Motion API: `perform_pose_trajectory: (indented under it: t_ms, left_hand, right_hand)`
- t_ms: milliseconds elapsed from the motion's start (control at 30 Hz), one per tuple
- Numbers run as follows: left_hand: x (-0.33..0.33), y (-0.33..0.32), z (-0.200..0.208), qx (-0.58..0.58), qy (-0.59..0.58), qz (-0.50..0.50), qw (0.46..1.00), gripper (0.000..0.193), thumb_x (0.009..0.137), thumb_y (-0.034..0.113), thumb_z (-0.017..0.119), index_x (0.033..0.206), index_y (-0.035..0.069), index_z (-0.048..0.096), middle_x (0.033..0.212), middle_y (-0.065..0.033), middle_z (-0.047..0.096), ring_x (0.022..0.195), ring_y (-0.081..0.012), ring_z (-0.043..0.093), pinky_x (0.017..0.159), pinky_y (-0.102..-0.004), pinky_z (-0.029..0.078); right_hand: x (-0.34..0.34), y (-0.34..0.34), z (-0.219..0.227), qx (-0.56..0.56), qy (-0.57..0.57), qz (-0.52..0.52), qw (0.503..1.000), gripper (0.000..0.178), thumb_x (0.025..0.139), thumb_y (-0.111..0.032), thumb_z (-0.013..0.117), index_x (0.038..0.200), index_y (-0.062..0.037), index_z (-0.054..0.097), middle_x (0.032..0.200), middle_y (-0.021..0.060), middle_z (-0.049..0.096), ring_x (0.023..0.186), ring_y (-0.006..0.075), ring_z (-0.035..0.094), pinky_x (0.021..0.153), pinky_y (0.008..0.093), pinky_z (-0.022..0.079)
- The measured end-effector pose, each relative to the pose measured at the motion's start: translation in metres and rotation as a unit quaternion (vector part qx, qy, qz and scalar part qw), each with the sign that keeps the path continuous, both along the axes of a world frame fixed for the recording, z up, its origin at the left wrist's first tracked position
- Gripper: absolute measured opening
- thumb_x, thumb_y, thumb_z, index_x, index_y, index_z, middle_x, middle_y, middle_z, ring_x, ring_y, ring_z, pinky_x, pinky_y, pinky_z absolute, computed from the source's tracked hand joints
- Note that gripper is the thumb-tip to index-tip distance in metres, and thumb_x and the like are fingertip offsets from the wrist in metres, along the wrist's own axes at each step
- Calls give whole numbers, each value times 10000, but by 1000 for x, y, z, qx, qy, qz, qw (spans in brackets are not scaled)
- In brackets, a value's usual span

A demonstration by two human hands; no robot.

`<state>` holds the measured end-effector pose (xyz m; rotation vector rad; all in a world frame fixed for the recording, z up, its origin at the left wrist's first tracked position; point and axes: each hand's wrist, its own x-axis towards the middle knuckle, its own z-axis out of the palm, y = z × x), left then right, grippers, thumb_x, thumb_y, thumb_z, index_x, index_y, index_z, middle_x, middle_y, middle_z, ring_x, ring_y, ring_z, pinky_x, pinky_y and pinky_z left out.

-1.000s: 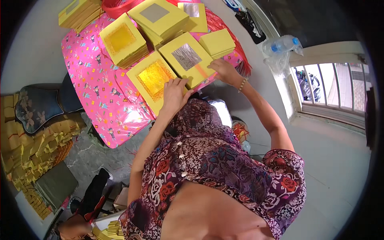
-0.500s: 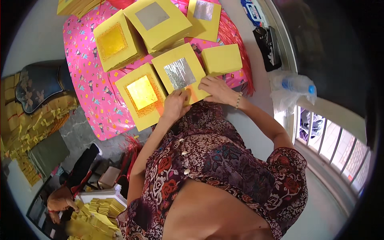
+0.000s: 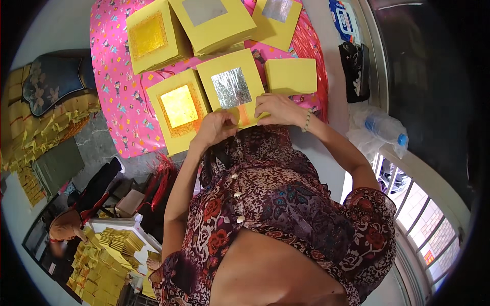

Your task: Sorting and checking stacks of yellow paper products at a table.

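Note:
A yellow sheet of paper (image 3: 208, 75) with a silver foil square (image 3: 231, 88) lies right in front of me, apparently topping a stack. Along its near edge an orange strip (image 3: 244, 113) shows between my hands. My left hand (image 3: 217, 127) is closed at the near left corner, thumb and fingertips pinching the paper's edge. Bent fingers of my right hand (image 3: 283, 110) grip the near right corner; their tips are partly hidden. Touching the left side is a yellow paper stack with a gold foil square (image 3: 177, 106) bordered in orange.
Farther back, yellow stacks with gold (image 3: 148, 36) and silver squares (image 3: 204, 11) stand on a pink patterned cover (image 3: 120, 109). A plain yellow stack (image 3: 291, 76) and red strands (image 3: 317, 56) are at the right. A bagged bottle (image 3: 385, 130) lies by the window. A co-worker (image 3: 66, 224) sits lower left.
The whole view has shifted a little. My left hand has moved slightly left along the near edge, and its fingers pinch there. My right hand stays by the right corner, fingers drawn closer to the edge.

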<state>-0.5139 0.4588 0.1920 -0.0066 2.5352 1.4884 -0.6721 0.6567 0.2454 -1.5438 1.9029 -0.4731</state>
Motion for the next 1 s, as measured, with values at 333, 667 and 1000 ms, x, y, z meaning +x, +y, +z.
perform_pose_trajectory:
  t_ms: [333,667,1000]
  left_hand:
    - [-14,-6,-5,75,-40,-4,996,112,745,148,738,764,50,688,683,-73,661,599,-172,618,588,-303,488]
    - [-28,2,-15,123,-38,-28,991,133,801,136,717,795,7,685,594,-36,594,426,-93,514,382,-263,441]
    - [-30,2,-25,85,-22,-39,995,139,771,166,745,808,37,707,633,-40,632,583,-84,551,556,-261,454]
  right_hand:
    - [-2,2,-3,26,-4,-71,997,144,746,-215,714,787,-78,700,831,60,596,818,246,594,720,362,459]
    - [-8,14,-7,32,-18,-89,995,158,779,-216,699,801,-60,691,819,66,602,805,245,593,734,353,460]
    - [-13,14,-11,47,-27,-73,996,159,794,-232,696,833,-79,717,817,58,603,788,198,591,719,316,462]
